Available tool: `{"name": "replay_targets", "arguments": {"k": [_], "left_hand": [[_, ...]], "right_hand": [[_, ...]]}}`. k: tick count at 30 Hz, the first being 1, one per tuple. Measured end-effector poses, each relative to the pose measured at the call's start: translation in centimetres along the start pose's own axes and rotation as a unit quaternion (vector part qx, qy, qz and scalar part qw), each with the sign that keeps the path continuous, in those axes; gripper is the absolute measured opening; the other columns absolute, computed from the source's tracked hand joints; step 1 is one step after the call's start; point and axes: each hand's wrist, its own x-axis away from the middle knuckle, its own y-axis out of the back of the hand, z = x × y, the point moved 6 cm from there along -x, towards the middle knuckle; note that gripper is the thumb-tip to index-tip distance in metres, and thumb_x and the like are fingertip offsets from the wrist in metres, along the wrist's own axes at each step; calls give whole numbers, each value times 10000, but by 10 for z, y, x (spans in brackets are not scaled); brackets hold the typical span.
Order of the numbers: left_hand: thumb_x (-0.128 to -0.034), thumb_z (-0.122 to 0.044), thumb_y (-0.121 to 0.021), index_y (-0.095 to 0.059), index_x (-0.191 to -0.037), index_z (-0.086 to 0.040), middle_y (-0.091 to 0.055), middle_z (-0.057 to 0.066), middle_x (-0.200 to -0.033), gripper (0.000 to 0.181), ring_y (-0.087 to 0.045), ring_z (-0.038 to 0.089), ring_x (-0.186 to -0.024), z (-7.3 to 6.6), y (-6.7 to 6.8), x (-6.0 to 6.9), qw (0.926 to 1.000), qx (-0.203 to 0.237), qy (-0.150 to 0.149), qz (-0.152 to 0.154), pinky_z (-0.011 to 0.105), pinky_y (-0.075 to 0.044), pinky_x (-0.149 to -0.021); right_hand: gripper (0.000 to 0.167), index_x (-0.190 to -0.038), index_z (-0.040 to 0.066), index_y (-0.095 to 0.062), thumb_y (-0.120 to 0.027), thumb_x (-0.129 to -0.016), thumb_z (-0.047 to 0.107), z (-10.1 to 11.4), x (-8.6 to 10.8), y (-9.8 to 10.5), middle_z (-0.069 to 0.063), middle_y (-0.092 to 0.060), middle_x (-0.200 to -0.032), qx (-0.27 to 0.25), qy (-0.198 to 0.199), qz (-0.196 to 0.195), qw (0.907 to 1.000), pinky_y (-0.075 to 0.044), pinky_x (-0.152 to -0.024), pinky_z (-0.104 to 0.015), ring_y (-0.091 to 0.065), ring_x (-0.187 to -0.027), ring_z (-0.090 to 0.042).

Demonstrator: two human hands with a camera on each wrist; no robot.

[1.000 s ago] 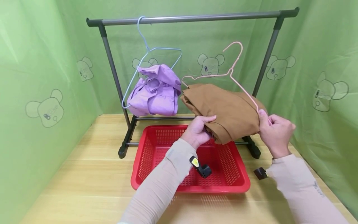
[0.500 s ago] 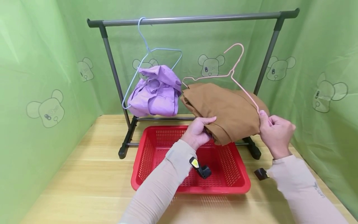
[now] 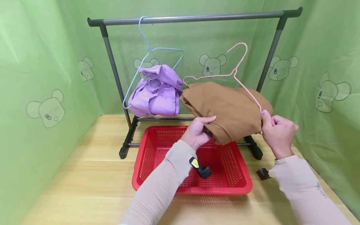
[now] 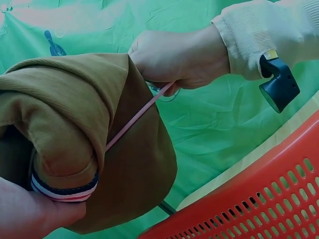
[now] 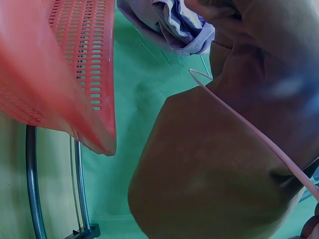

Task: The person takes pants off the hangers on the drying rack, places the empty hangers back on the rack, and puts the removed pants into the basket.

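Observation:
A folded brown garment [image 3: 227,109] is held up above the back right of the red basket, with a pink hanger [image 3: 236,72] threaded on it, its hook free below the rack bar. My left hand [image 3: 197,132] pinches the garment's lower left edge, thumb on top. At the hanger's right end, my right hand [image 3: 278,134] grips the pink wire beside the cloth. In the left wrist view, a striped band [image 4: 65,191] shows on the brown cloth [image 4: 65,114] by the left fingers. The right wrist view shows the pink bar [image 5: 259,134] crossing the garment.
A purple garment [image 3: 157,97] hangs on a blue hanger [image 3: 146,47] at the left of the rack's bar [image 3: 194,18]. The red basket [image 3: 213,190] stands on the wooden table [image 3: 78,187] in front of the rack. Green curtains surround the table.
The pink hanger and the brown garment's right side have shifted slightly to the right. Both hands keep their hold; the purple garment stays in place.

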Motion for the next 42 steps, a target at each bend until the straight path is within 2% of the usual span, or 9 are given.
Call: {"name": "replay_targets", "arguments": {"k": [10,15,23,29,34,39,42], "left_hand": [[-947,11,-445,-572,-946,-109,-609,-13,-971,175,-579,143,-898,-1,0,1,9999,122,9,-9,319,-420,-881],[-951,9,-441,-574,-936,-104,-617,-14,-954,175,-590,137,-874,-2,0,2,9999,103,32,5,308,-436,-853],[-953,4,-439,-570,-960,-99,-621,-6,-970,167,-596,143,-880,-3,1,2,9999,167,2,32,314,-434,-874],[-948,2,-450,-563,-986,-100,-612,1,-995,156,-590,151,-903,-4,2,3,9999,147,19,14,323,-420,-895],[-951,18,-430,-565,-973,-100,-613,-8,-975,181,-594,138,-885,-7,1,3,9998,133,-104,91,305,-436,-872],[-950,15,-430,-556,-983,-91,-602,-2,-992,168,-587,142,-899,-10,0,3,9997,119,-125,145,305,-439,-871],[-956,4,-421,-549,-986,-86,-595,0,-996,159,-583,144,-900,-10,1,4,9999,68,-63,146,306,-436,-872]], "right_hand": [[559,-419,87,-486,-659,-905,301,-3,0,2,342,-385,-484,-5,-96,-51,9999,-244,-466,-189,-319,-387,78],[551,-420,110,-483,-656,-907,301,-5,0,2,302,-385,-466,19,-123,-44,9999,-243,-462,-191,-318,-391,68],[558,-437,55,-487,-654,-908,304,-7,0,2,280,-366,-445,20,-170,-65,9998,-242,-446,-178,-320,-397,57],[569,-422,77,-464,-667,-902,306,-9,-1,1,256,-362,-430,78,-169,-73,9998,-242,-456,-179,-313,-399,65],[569,-401,127,-426,-682,-890,263,-12,-1,0,166,-377,-405,185,-138,-133,9996,-231,-481,-180,-286,-407,112],[554,-407,106,-426,-681,-887,213,-10,-2,-1,222,-339,-416,238,-197,-206,9993,-224,-472,-161,-261,-423,147],[553,-408,89,-424,-682,-885,195,-6,0,0,199,-351,-413,243,-150,-241,9993,-224,-470,-153,-253,-427,155]]}}
